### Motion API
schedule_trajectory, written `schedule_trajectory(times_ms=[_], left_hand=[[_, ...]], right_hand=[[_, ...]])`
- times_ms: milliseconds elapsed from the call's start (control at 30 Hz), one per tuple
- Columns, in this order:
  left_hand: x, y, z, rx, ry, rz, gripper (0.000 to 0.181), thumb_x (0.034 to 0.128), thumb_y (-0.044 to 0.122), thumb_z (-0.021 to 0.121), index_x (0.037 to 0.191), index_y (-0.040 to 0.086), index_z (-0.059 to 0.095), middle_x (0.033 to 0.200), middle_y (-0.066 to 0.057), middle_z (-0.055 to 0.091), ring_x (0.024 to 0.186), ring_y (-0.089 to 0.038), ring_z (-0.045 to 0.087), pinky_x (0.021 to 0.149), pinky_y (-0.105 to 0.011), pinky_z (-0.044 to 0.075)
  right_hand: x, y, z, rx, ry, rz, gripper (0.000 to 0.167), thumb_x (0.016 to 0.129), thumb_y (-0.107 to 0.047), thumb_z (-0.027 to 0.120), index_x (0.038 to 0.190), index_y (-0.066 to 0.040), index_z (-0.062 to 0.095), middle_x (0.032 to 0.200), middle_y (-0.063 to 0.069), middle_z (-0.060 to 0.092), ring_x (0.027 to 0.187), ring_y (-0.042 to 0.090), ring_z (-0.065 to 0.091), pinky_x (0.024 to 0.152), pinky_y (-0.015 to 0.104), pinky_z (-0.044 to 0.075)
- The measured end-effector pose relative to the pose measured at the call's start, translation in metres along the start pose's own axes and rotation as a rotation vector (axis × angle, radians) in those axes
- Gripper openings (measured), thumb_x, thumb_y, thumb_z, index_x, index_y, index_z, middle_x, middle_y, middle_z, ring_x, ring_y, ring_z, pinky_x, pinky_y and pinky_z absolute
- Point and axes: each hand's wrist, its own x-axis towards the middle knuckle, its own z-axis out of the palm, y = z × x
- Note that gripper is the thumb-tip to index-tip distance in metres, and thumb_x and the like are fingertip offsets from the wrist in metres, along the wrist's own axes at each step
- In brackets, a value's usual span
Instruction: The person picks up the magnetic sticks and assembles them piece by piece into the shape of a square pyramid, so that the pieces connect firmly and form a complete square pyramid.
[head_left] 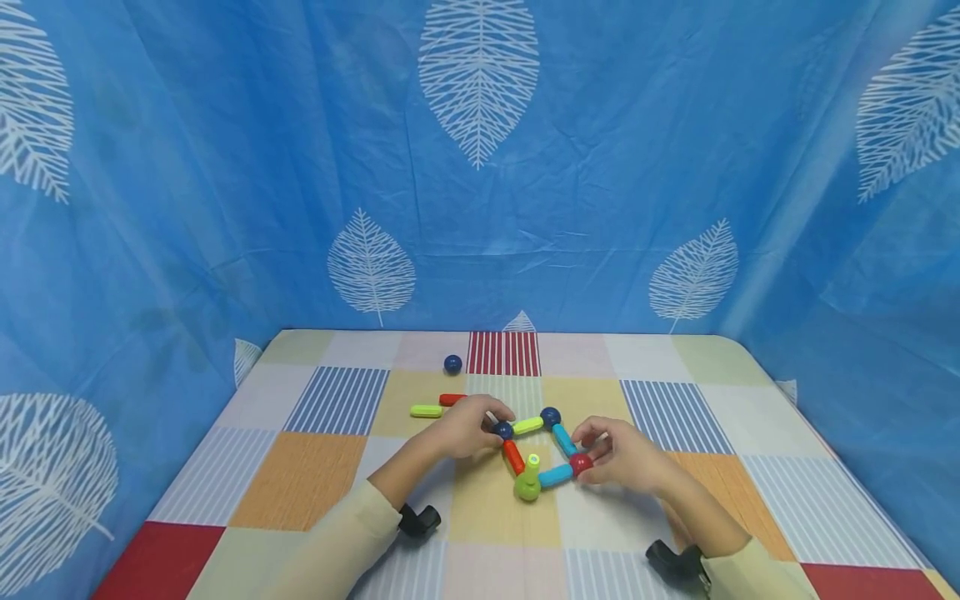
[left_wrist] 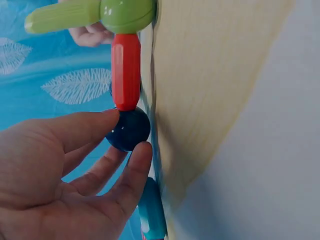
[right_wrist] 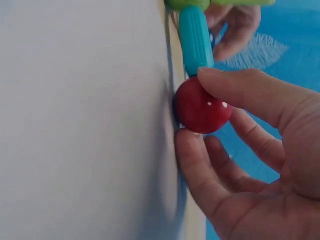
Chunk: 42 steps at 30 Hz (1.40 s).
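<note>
A closed ring of rods and balls lies on the table. My left hand (head_left: 471, 427) pinches its left dark blue ball (left_wrist: 129, 129) between thumb and fingers. From that ball a red rod (left_wrist: 126, 72) runs to the green ball (head_left: 527, 487), which carries an upright yellow-green rod (head_left: 533, 463). My right hand (head_left: 626, 457) grips the red ball (right_wrist: 202, 105) on the ring's right side. Two light blue rods (head_left: 557, 476) (head_left: 564, 441) meet at the red ball. At the back, a yellow-green rod (head_left: 528, 425) joins the left ball to another dark blue ball (head_left: 551, 416).
A loose dark blue ball (head_left: 452, 364) sits farther back on the patchwork cloth (head_left: 307, 479). Behind my left hand lie a loose red rod (head_left: 452, 399) and a yellow-green rod (head_left: 426, 411). Blue curtains (head_left: 600, 167) with leaf prints stand around the table's back and sides.
</note>
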Motion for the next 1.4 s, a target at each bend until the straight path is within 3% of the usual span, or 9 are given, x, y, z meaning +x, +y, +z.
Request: schedule_trajectory(times_ms=[300,533,900,1133,1300,1400], left_hand=[[-0.012,-0.003,0.0,-0.058,0.02,-0.071,0.029,0.0862,0.01,0.082,0.115,0.015,0.075,0.108,0.001,0.07,0.093,-0.016,0.061,0.087,-0.034,0.057],[-0.013,-0.008,0.0,-0.073,0.024,-0.065,0.026,0.0855,0.012,0.083,0.11,0.015,0.077,0.103,0.003,0.071,0.091,-0.013,0.063,0.086,-0.032,0.057],[-0.013,-0.013,-0.002,-0.113,0.02,-0.03,0.027,0.0848,0.009,0.083,0.111,0.012,0.076,0.104,0.002,0.073,0.091,-0.012,0.066,0.085,-0.031,0.058],[-0.018,-0.024,-0.018,-0.163,0.051,0.053,0.027,0.0863,0.003,0.079,0.112,0.001,0.073,0.108,-0.011,0.074,0.096,-0.019,0.072,0.084,-0.032,0.06],[-0.02,-0.039,-0.035,-0.1,0.137,0.053,0.022,0.0882,0.003,0.077,0.11,0.003,0.075,0.104,-0.01,0.075,0.095,-0.018,0.068,0.086,-0.035,0.058],[-0.021,-0.048,-0.044,-0.069,0.183,0.021,0.021,0.0889,0.004,0.077,0.11,0.006,0.076,0.102,-0.007,0.075,0.092,-0.016,0.067,0.085,-0.035,0.058]], right_hand=[[0.013,0.008,-0.007,-0.013,0.037,-0.019,0.036,0.08,-0.007,0.085,0.113,-0.003,0.072,0.104,0.01,0.075,0.098,0.022,0.069,0.077,0.024,0.058],[0.015,0.013,-0.007,0.025,0.037,-0.001,0.036,0.082,-0.011,0.085,0.115,-0.001,0.073,0.108,0.012,0.076,0.101,0.022,0.071,0.078,0.022,0.058],[0.014,0.012,-0.005,0.038,0.064,0.067,0.035,0.082,-0.013,0.086,0.114,-0.006,0.075,0.106,0.008,0.076,0.097,0.018,0.069,0.081,0.029,0.059],[0.016,0.014,-0.005,0.076,0.056,0.053,0.037,0.08,-0.011,0.086,0.114,-0.002,0.074,0.105,0.01,0.076,0.098,0.02,0.069,0.079,0.025,0.058],[0.015,0.013,-0.004,0.073,0.055,0.065,0.037,0.08,-0.011,0.087,0.114,-0.003,0.074,0.105,0.009,0.076,0.098,0.021,0.069,0.079,0.026,0.058],[0.015,0.012,-0.004,0.071,0.054,0.068,0.037,0.08,-0.011,0.087,0.114,-0.003,0.074,0.105,0.009,0.076,0.098,0.021,0.069,0.08,0.026,0.058]])
